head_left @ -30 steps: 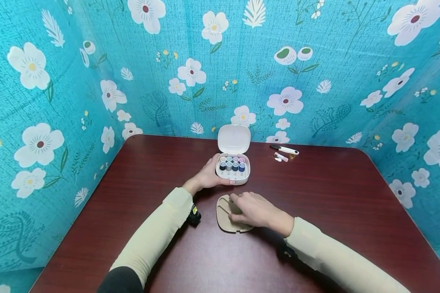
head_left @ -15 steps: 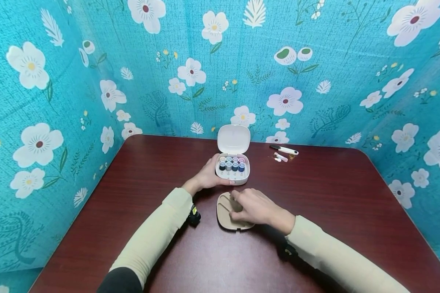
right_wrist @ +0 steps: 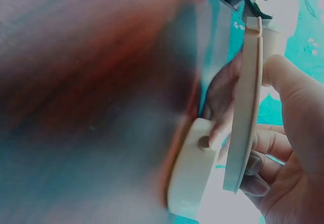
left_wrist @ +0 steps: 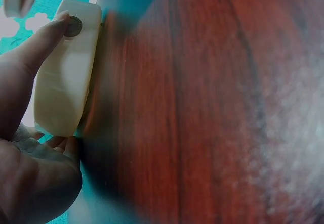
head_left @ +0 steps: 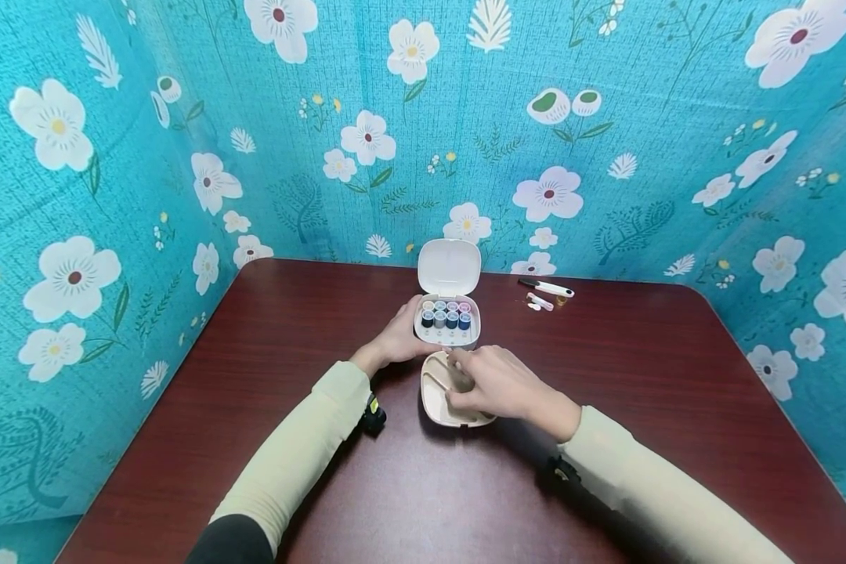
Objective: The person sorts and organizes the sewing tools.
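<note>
A white sewing box stands with its lid raised at the back; several thread spools sit upright in rows inside. My left hand grips the box's left side, its thumb lying across the front by a round button. Just in front of the box, my right hand holds a beige, shallow compartment tray by its upper side, fingers and thumb bent onto it. Edge-on in the right wrist view, the tray is off the table; what exactly the fingers pinch is hidden.
Behind and right of the box lie a slim black-and-white tool, a small pink item and a small gold-coloured piece. A floral blue cloth hangs along the back edge of the dark red table.
The right hand has lifted the tray and carried it away from me, up close to the box's front. My left hand and the box have stayed in place.
</note>
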Demonstrator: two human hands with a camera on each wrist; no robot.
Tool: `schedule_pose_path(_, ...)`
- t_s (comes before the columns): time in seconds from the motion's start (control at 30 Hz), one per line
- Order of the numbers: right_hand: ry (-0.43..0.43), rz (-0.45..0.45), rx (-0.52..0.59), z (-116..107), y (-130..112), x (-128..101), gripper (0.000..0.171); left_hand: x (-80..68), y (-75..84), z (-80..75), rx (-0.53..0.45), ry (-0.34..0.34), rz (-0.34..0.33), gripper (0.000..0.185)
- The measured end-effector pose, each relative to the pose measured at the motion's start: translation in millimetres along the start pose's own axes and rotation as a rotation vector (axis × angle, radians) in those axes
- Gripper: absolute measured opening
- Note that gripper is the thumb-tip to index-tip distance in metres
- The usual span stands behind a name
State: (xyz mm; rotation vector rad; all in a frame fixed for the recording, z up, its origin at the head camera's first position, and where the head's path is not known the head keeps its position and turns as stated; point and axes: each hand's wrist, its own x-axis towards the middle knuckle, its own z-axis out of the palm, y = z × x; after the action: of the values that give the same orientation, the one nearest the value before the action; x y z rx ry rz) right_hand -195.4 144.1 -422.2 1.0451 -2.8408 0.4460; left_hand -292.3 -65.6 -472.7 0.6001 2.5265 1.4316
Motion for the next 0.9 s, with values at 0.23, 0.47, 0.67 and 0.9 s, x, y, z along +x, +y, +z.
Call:
schedule_pose_path(0.23,0.046,0.020,0.006,-14.5,5.3,8.0,0.033,-0.1,1.1,0.1,-0.002,-0.014,-0.085,0.107)
schedule_pose_path(0.47,0.089,0.022,-0.026,-25.0,13.4,20.9,0.033,-0.2,-1.1,-0.1,0.007,-0.009,-0.048,0.101)
schedule_pose_path(0.67,0.115,0.039,-0.042,-30.1,23.3,33.4,0.038,-1.6,0.4,-0.9,0.006,-0.020,-0.058,0.102)
schedule_pose_path(0.9,0.157,0.063,-0.034,-34.5,36.5,50.2,0.036,-0.7,0.4,-1.4,0.019,-0.029,-0.048,0.112)
